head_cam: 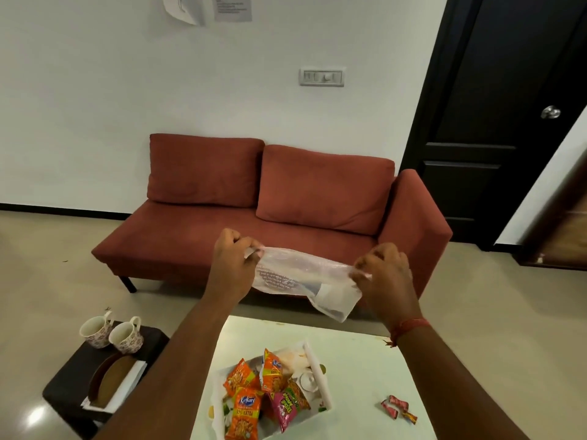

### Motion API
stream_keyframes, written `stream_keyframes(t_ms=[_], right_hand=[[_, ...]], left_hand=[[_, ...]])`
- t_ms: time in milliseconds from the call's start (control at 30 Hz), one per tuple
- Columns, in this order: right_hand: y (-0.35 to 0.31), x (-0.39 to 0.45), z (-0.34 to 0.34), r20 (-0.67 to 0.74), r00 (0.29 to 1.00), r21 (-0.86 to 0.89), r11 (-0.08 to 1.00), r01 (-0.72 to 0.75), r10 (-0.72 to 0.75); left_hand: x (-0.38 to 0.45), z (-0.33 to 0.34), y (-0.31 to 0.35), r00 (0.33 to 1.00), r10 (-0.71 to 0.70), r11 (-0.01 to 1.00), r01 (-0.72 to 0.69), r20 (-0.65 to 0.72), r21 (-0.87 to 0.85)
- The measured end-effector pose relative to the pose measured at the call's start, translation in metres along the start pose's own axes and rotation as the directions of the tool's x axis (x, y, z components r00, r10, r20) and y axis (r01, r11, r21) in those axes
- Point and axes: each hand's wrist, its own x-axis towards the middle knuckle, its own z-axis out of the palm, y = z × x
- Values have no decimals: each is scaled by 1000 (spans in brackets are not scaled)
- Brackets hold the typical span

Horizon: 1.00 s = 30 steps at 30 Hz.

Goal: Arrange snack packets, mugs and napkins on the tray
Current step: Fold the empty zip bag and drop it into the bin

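Presently both hands are raised above the pale, smooth-topped bench (365, 354), each grip pinched closed on one end of a thin, translucent plastic pouch (301, 274) with faint printed text, drawn taut between them. The left hand (233, 265) grips the upper-left end; the right hand (386, 274) grips the lower-right end. A white folded item, probably napkins, shows through the film at the end nearer the right grip.

Judged step: opening the napkin pouch. The next move calls for a firm opposing pull to part the film, then withdrawal of the contents; the film looks limp and stretchy, so it may elongate before tearing.

Well below both grips, the white rectangular tray (317, 369) rests on the bench, holding several glossy, crinkled orange and pink snack packets (251, 395) in a loose heap. Far below and left of the left grip, two floral-patterned ceramic mugs (111, 335) stand on a dark low side table (73, 369), not yet on the tray.
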Motion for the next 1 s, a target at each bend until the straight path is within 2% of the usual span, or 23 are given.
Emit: stream_keyframes(t_ms=[67,133,233,300,367,400,467,533,600,633,700,800,900,1000], right_hand=[[-14,-1,-1,151,983,-57,991,118,-109],[-32,2,1,292,946,27,989,143,-145],[-49,10,7,300,952,222,975,-9,-59],[-51,15,9,224,972,402,903,-154,67],[-53,17,7,223,955,616,731,-293,195],[-54,18,4,266,934,701,617,-357,239],[-58,19,-1,383,888,827,334,-452,254],[-62,20,-4,456,860,864,118,-489,229],[-66,18,-6,511,834,848,36,-528,207],[-68,18,-5,534,823,836,21,-548,194],[-68,16,-5,553,813,823,33,-567,182],[-69,17,-8,493,842,819,210,-534,219],[-70,20,-9,392,888,815,358,-456,239],[-71,23,-6,354,909,847,336,-412,221]], left_hand=[[2,-2,13,995,97,995,-97,1,22],[5,-3,33,979,205,979,-205,18,15],[9,-1,59,959,282,957,-281,5,-72],[11,0,67,971,232,950,-240,-64,-200],[12,1,66,995,56,930,-84,-87,-358],[12,1,63,998,-60,903,47,-16,-427],[12,0,58,943,-198,783,317,268,-536],[11,3,50,841,-142,591,496,523,-636],[9,3,46,773,-84,476,586,629,-656],[10,4,44,759,-84,461,604,646,-650],[12,6,41,778,-132,460,597,615,-657],[18,6,34,853,-203,550,505,480,-665],[20,3,30,910,-128,629,382,394,-677],[20,1,28,940,-58,586,304,335,-751]])
